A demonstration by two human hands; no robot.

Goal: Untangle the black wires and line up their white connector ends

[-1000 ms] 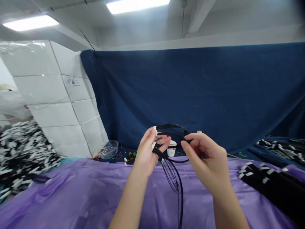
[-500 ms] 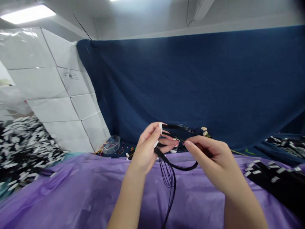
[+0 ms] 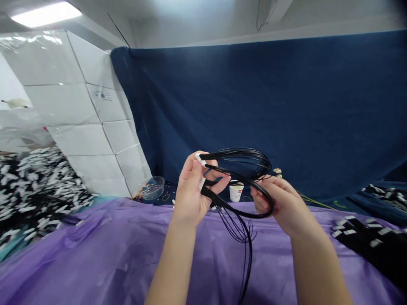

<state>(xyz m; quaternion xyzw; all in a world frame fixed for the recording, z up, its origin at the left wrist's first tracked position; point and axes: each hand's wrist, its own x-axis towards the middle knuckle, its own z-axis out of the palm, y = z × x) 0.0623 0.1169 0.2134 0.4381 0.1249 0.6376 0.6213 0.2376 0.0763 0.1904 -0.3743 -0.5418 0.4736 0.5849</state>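
Black wires form a looped wire harness in front of me, with white connectors at its ends. My left hand pinches a white connector between thumb and forefinger. A second white end sits lower, against the palm. From there the wires arc over to the right, and loose strands hang down above the purple cover. My right hand is closed at the right side of the loop, its curled fingers on the wires. The thick cable part passes in front of those fingers and hides some of them.
Behind the hands stand a paper cup and a clear plastic bowl among small beads. Piles of black wires with white ends lie left and right. White boxes are stacked at the left, beside a blue curtain.
The loop has been raised and opened wider, with its upper wires spread out. My right hand has shifted a little along the loop. The cup shows fully now.
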